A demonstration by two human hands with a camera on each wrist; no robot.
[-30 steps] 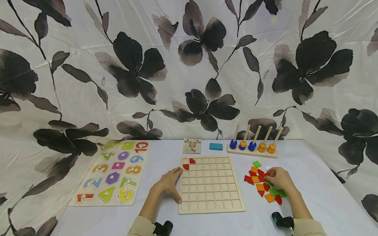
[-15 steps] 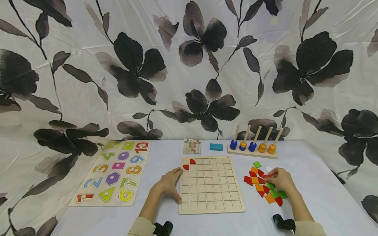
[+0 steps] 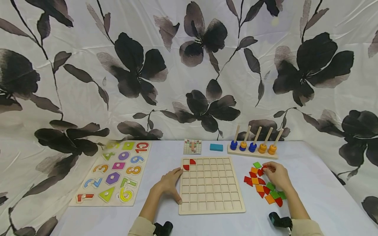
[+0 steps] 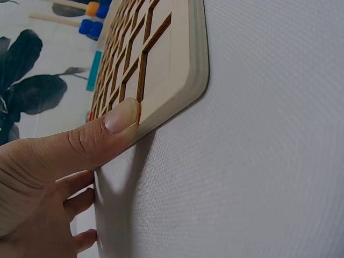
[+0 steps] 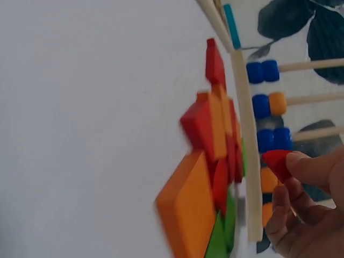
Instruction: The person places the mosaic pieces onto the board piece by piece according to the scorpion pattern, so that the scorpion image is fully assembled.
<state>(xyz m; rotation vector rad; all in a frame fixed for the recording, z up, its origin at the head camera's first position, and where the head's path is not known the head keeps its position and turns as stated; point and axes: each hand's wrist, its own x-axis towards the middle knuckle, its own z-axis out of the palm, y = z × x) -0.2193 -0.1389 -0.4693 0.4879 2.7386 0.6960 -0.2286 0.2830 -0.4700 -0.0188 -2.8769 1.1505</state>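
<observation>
In the head view my right hand point(image 3: 277, 177) is over the far part of a loose pile of coloured pieces. Between thumb and fingertips it pinches a red quarter-circle piece point(image 5: 277, 163), held up off the table in the right wrist view. My left hand point(image 3: 168, 184) touches the left edge of a wooden grid board point(image 3: 211, 190), fingers spread; its thumb point(image 4: 121, 115) presses on the rim near the front corner. Two red pieces, one point(image 3: 192, 161) in the far row and another point(image 3: 186, 167) just below and left of it, lie in the grid.
Loose pieces, such as an orange square point(image 3: 270, 199) and a green one point(image 3: 257, 165), lie right of the board. Behind stand a peg abacus point(image 3: 252, 152), a teal block point(image 3: 216, 147) and a pattern card point(image 3: 192, 146). A number puzzle board point(image 3: 106, 177) lies left.
My right hand has lifted the red quarter-circle piece and shifted slightly away from me and left. A white disc seen half a second ago is now hidden behind it. The left hand stays put.
</observation>
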